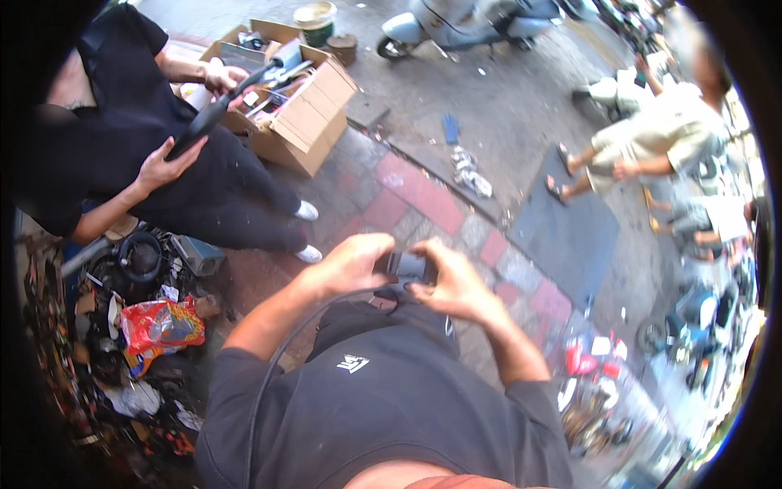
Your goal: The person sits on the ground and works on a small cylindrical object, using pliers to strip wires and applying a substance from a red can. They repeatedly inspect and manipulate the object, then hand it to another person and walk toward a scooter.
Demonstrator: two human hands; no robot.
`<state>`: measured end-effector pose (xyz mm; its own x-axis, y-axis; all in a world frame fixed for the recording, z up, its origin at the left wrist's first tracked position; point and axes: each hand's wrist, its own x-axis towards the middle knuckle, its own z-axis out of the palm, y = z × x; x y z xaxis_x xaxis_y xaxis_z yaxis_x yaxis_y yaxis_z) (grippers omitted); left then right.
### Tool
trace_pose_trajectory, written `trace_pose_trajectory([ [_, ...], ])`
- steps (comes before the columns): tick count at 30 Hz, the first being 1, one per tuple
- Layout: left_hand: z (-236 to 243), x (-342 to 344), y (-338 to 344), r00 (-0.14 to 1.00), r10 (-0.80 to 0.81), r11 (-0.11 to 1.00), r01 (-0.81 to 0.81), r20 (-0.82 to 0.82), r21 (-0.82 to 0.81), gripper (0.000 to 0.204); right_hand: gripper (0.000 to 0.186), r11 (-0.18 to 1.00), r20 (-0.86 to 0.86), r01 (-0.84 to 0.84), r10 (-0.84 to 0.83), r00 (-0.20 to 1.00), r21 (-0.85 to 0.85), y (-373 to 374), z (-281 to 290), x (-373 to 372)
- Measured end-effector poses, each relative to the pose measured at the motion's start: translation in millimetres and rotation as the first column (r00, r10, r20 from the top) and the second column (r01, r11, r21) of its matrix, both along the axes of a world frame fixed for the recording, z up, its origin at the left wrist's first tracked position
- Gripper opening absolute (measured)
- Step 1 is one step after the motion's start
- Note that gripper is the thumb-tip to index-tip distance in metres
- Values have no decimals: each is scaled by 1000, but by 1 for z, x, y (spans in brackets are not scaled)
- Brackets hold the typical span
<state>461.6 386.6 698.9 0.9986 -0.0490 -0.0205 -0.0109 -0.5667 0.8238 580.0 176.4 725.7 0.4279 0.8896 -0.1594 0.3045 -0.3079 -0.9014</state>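
In front of my waist, both of my hands hold a small dark grey, box-like object (407, 265); its exact kind is too unclear to tell. My left hand (358, 262) grips its left end, fingers curled round it. My right hand (452, 281) closes on its right side, with the thumb below and fingers above. A thin dark cable (289, 341) runs from near my left hand down along the left of my black shirt. Whether it joins the object is hidden by the fingers.
At the left, a person in black (130, 106) holds a long black tool (204, 120) beside a full cardboard box (301, 114). Cluttered parts and a red bag (163, 324) lie lower left. A dark mat (562, 232), another person (664, 143) and scooters (456, 28) stand beyond.
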Motion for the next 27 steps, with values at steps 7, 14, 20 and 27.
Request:
trace_pose_trajectory([
  [7,20,129,-1,804,541,813,-576,247,92,28,39,990,-51,81,-75,996,117,47,0,131],
  [14,-68,214,50,720,549,244,-624,-424,-742,28,45,987,-111,109,-96,989,120,135,32,248],
  [20,9,343,104,818,534,-89,-196,-213,-977,34,52,952,-133,145,-113,985,269,215,40,349],
  [27,6,404,188,361,870,486,-744,335,-459,17,29,937,-943,342,-48,329,71,340,9,484],
])
